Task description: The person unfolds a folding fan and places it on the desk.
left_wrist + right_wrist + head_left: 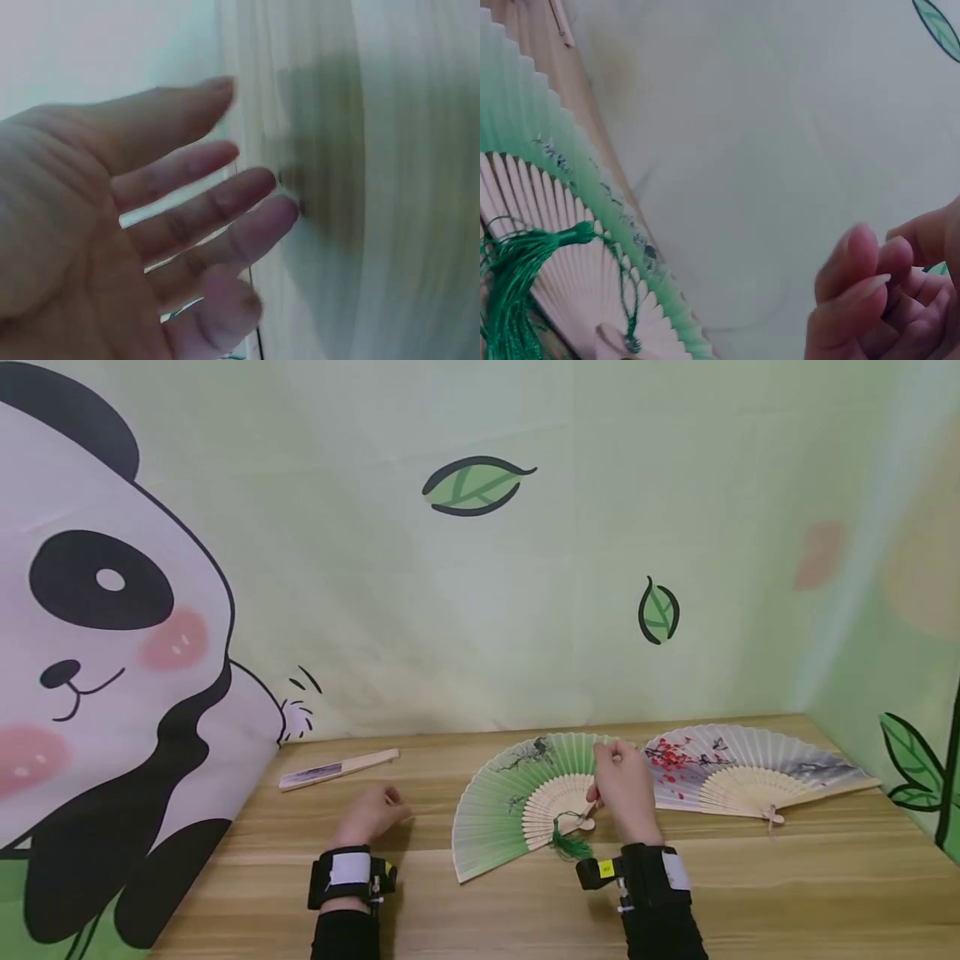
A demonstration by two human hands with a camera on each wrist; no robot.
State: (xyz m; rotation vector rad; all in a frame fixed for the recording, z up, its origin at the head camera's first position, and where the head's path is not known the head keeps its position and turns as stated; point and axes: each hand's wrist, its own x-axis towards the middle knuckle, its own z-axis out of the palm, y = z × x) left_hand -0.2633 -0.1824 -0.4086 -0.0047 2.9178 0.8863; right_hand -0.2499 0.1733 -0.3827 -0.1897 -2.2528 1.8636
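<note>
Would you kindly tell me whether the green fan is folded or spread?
Spread: the green fan shows its pleats and ribs splayed in an arc.

A pale green backdrop (555,618), cartoon panda (135,693) at frame left (rosy-cheeked), rises behind a wood-grain tabletop (487,918) at bottom
</note>
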